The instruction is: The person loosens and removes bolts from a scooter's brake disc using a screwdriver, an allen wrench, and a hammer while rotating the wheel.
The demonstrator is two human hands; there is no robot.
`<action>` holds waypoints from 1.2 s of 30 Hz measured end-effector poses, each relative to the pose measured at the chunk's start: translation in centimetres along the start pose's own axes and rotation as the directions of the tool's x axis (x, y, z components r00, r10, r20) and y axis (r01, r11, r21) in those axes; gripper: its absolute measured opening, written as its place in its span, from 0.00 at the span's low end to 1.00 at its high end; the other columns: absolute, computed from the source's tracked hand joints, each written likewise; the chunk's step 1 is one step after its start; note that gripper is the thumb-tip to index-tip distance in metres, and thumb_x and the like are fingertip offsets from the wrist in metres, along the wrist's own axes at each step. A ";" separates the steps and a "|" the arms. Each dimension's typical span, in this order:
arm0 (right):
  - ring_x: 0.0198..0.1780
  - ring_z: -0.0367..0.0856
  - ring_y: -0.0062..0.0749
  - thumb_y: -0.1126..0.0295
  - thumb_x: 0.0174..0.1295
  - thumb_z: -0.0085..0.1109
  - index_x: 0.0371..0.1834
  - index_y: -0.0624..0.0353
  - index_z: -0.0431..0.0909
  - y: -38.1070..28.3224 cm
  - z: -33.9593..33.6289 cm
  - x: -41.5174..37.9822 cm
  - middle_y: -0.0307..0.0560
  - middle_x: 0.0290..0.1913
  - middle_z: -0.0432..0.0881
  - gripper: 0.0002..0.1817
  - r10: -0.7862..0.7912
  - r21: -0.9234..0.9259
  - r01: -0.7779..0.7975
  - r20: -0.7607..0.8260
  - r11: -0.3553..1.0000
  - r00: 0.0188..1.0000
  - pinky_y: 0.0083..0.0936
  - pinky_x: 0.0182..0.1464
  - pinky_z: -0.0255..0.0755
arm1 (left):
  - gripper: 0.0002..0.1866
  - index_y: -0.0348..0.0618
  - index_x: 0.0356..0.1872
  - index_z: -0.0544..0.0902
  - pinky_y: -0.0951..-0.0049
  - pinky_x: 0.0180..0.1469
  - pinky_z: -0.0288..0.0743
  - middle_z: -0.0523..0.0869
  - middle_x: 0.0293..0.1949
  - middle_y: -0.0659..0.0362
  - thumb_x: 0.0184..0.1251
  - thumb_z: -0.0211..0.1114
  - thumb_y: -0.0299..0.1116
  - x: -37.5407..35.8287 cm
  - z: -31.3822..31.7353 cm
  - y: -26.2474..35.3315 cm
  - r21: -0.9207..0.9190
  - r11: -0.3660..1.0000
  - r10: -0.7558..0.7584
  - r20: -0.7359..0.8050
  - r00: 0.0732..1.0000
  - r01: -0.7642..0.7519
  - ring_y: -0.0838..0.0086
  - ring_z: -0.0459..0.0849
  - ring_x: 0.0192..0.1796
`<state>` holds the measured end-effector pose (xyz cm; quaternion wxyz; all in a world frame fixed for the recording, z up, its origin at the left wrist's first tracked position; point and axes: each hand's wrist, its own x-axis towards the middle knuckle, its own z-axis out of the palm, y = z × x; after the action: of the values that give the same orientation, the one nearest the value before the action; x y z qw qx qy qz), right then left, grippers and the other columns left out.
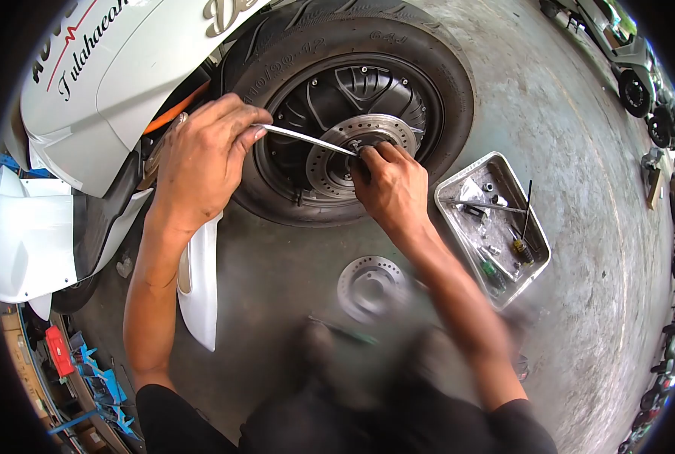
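A slim metal tool [307,138] is held btwn. the two hands, in front of the wheel. Its outer end is pinched btwn. thumb & fingers of the L hand [203,163]; its long axis is slanted from there, down to the R, across the face of the mounted brake disc [324,163]. The inner end is met by the R hand [392,181] near the disc's ctr., so the R hand is the nearer one to the hub. The R fingers are curled in there (tips partly hidden), & whether the tool's head or some hub part is gripped cannot be told. The disc's ctr. is thus placed R of & below the L fingers. A loose disc [371,287] is seen on the floor, w/ a parts tray [508,180] R of it.
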<state>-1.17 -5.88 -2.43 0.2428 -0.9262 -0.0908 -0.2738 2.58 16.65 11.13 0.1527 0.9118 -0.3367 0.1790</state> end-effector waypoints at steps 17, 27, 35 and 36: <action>0.43 0.82 0.44 0.74 0.55 0.56 0.50 0.71 0.81 -0.8 0.6 -0.3 0.52 0.41 0.82 0.19 -0.006 -0.110 0.019 0.119 0.994 0.993 0.37 0.36 0.83 | 0.08 0.36 0.40 0.86 0.61 0.43 0.78 0.86 0.36 0.56 0.61 0.64 0.21 -3.1 2.3 -1.4 0.084 0.996 0.022 -0.035 0.999 -0.019 0.60 0.84 0.40; 0.44 0.81 0.44 0.74 0.54 0.56 0.50 0.72 0.80 -0.7 0.6 0.0 0.52 0.40 0.81 0.19 -0.029 -0.116 0.046 0.146 0.992 0.989 0.37 0.35 0.84 | 0.11 0.37 0.40 0.87 0.60 0.41 0.78 0.87 0.35 0.54 0.57 0.63 0.17 -4.8 4.4 -1.8 0.038 0.993 -0.105 -0.097 0.990 0.109 0.57 0.85 0.38; 0.44 0.81 0.43 0.74 0.54 0.56 0.49 0.72 0.81 -0.6 0.7 0.0 0.51 0.40 0.81 0.19 -0.022 -0.117 0.039 0.140 0.992 0.990 0.36 0.35 0.84 | 0.07 0.36 0.40 0.87 0.62 0.41 0.78 0.87 0.33 0.52 0.63 0.62 0.19 -5.8 5.8 -2.3 -0.030 0.983 -0.183 -0.152 0.971 0.181 0.55 0.86 0.36; 0.45 0.81 0.43 0.74 0.54 0.56 0.49 0.72 0.81 -0.6 0.7 0.0 0.51 0.41 0.81 0.19 -0.031 -0.120 0.046 0.127 0.992 0.991 0.36 0.35 0.84 | 0.07 0.36 0.40 0.87 0.62 0.41 0.78 0.87 0.33 0.52 0.63 0.62 0.19 -6.2 6.2 -2.2 -0.031 0.983 -0.182 -0.152 0.972 0.179 0.55 0.86 0.36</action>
<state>-1.03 -5.02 -2.77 0.1741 -0.9527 -0.1067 -0.2251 1.06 19.29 2.59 0.2015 0.9208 -0.2410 0.2313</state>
